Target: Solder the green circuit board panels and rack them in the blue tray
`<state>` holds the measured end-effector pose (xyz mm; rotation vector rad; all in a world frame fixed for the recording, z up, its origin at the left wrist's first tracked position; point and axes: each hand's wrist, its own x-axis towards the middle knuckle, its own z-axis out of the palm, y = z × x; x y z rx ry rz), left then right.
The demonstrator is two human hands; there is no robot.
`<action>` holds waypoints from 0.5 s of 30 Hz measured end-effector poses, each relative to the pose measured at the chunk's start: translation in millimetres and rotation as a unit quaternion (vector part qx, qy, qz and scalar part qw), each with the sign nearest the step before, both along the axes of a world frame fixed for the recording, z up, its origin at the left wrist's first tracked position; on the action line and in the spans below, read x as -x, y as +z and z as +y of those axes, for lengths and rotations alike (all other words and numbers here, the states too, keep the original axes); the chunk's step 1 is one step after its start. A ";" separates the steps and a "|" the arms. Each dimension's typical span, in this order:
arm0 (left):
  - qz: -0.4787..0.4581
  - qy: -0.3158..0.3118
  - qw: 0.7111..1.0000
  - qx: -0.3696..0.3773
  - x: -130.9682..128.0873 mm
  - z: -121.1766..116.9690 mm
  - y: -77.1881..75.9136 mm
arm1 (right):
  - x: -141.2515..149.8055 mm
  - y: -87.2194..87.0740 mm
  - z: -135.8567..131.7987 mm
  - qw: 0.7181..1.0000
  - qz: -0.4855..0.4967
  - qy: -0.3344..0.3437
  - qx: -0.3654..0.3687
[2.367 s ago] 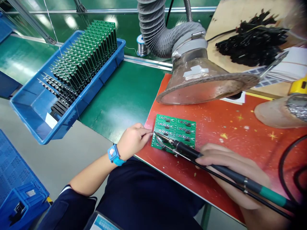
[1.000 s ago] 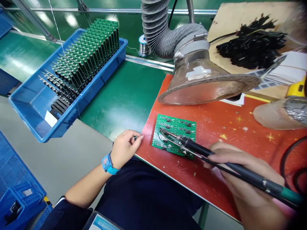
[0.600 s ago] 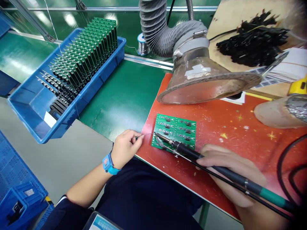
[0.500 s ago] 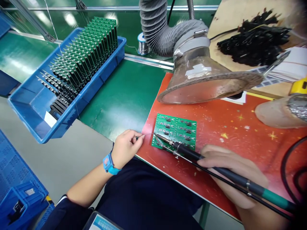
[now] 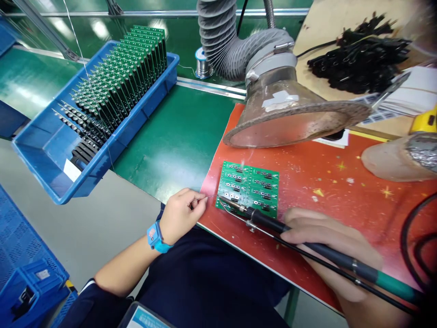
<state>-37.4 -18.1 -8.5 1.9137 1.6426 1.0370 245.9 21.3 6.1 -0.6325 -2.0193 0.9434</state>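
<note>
My left hand [image 5: 180,216] pinches a thin solder wire [image 5: 201,198] between thumb and fingertips, its free end reaching toward the lower-left corner of the work. My right hand [image 5: 329,241] is closed around the dark handle of a soldering iron [image 5: 269,221], fingers curled and pressed together, with the tip at the left edge of a green circuit board [image 5: 249,184], close to the end of the wire. I cannot tell whether wire and tip are touching.

The board lies flat on a red star-printed work mat [image 5: 329,196], rows of small dark components across its face, just beyond the edge nearest me. A blue wrist strap [image 5: 155,237] circles my left wrist. Above the board hangs the flared metal hood of a fume extractor [image 5: 283,123], fed by grey ribbed ducting [image 5: 221,43].

To the left, on a green bench top [image 5: 170,132], a blue tray [image 5: 143,98] holds finished-looking boards [image 5: 126,73] standing in tight rows. A spool of solder [image 5: 203,68] sits beyond it. At upper right, a heap of black parts [image 5: 358,64] rests on a wooden board [image 5: 327,27].
</note>
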 end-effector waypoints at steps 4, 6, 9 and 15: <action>0.001 -0.006 1.000 0.004 -1.0 -2.1 0.5 | 3.3 6.0 0.9 1.000 -0.010 -0.003 -0.004; 0.002 -0.009 1.000 0.007 -1.2 -2.9 0.0 | 4.9 7.1 1.9 1.000 -0.004 0.003 -0.006; 0.003 -0.011 1.000 0.011 -1.6 -4.6 -0.4 | 7.0 9.0 2.5 1.000 0.003 0.009 -0.012; 0.002 -0.021 0.999 0.024 -3.5 -9.2 0.5 | 6.4 8.0 2.1 1.000 0.007 0.023 -0.003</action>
